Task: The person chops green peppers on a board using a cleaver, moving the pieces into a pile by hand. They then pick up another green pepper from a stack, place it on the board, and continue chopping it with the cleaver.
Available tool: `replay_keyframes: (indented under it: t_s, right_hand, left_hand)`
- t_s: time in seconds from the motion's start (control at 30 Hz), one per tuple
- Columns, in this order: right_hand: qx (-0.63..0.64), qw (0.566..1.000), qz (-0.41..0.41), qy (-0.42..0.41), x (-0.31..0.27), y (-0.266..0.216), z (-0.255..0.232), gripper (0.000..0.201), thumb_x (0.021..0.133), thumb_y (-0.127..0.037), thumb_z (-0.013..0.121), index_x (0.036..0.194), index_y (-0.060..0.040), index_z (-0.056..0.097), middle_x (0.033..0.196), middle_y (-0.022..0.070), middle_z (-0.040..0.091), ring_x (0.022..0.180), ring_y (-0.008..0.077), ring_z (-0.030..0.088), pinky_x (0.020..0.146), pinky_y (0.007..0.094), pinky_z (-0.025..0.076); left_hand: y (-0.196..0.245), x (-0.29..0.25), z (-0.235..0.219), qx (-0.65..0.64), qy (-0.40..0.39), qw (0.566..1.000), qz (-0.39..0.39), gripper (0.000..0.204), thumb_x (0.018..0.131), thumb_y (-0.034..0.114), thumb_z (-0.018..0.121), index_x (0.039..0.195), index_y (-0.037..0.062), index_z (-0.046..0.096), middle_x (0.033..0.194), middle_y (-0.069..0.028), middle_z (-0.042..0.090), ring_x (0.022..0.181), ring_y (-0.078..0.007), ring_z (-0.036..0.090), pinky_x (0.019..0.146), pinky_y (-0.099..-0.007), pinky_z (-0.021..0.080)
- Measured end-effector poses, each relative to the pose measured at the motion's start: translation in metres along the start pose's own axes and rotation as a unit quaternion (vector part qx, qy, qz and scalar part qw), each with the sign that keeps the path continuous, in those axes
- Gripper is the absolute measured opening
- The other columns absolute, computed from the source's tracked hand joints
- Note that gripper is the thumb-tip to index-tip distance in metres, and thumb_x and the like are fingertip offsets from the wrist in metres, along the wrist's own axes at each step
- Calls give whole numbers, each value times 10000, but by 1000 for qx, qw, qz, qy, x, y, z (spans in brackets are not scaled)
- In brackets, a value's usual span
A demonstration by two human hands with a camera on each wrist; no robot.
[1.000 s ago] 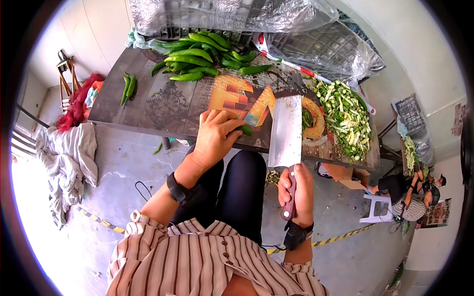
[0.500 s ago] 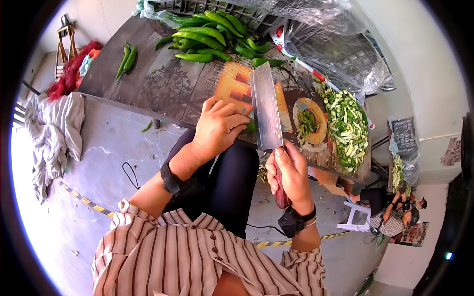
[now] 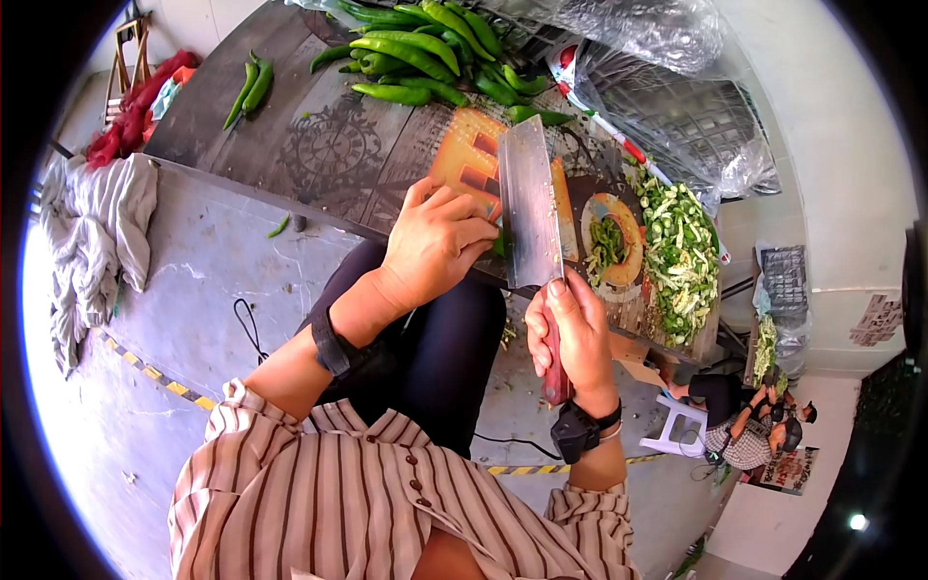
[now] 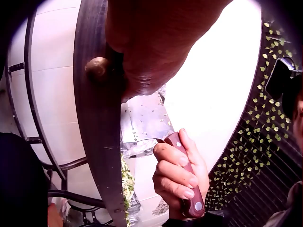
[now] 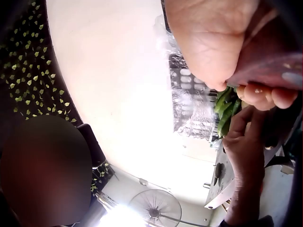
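In the head view my left hand (image 3: 440, 240) holds a green chili pepper (image 3: 499, 244) down near the table's front edge, its fingers bent over it. Only the pepper's cut end shows past the fingertips. My right hand (image 3: 572, 329) grips the wooden handle of a cleaver (image 3: 530, 208), also seen in the left wrist view as a brown riveted handle (image 4: 193, 201). The broad blade stands right beside the left fingertips, over the pepper's end. Chopped pepper (image 3: 681, 261) lies heaped at the table's right, with a smaller pile of slices (image 3: 607, 242) nearer the blade.
Whole green peppers (image 3: 416, 53) are piled at the back of the table (image 3: 232, 159), and two more peppers (image 3: 253, 85) lie at its left. Plastic-wrapped crates (image 3: 667, 106) stand behind. A white stool (image 3: 679, 425) and another person (image 3: 749, 430) are at the far right.
The cleaver has moved left, from beyond the left hand to right beside its fingertips, and its blade has turned more edge-on. The head view has shifted slightly. Both grips stay the same.
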State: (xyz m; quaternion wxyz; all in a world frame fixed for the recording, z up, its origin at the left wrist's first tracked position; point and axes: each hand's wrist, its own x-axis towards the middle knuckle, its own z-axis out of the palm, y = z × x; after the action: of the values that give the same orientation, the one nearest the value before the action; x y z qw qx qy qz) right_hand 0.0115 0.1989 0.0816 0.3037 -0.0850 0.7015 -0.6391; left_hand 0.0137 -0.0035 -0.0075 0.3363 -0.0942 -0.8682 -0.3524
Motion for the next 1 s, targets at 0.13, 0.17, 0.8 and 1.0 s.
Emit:
replay_keyframes:
  t_s: [0.13, 0.17, 0.8, 1.0]
  right_hand:
    - [9, 999, 27, -19, 2, -10, -7, 309, 1043, -339, 457, 1097, -36, 488, 685, 30, 495, 425, 80, 465, 368, 231, 422]
    - [9, 999, 34, -24, 4, -12, -7, 298, 1043, -337, 458, 1067, -40, 483, 684, 30, 495, 428, 79, 470, 367, 233, 423]
    - [-50, 998, 46, -11, 24, -21, 1, 254, 1053, -295, 421, 969, -56, 447, 669, 18, 487, 421, 87, 475, 362, 253, 428]
    - [-82, 995, 57, -29, 4, -16, -7, 257, 1053, -299, 424, 1031, -46, 467, 686, 26, 498, 423, 84, 477, 370, 240, 432]
  left_hand:
    - [-1, 0, 0, -2, -1, 1000, 1, 151, 705, 128, 788, 838, 160, 723, 853, 46, 630, 874, -183, 599, 1008, -407, 377]
    - [-2, 0, 0, -3, -1, 1000, -2, 151, 705, 128, 788, 838, 160, 723, 853, 46, 630, 874, -183, 599, 1008, -407, 377]
    - [1, -1, 2, 17, 21, 1000, 3, 104, 732, 139, 775, 822, 168, 733, 801, 41, 621, 823, -167, 613, 1049, -456, 355]
    - [0, -4, 2, 27, 28, 999, -7, 98, 735, 144, 772, 819, 175, 731, 803, 48, 620, 827, -163, 614, 1065, -461, 345]
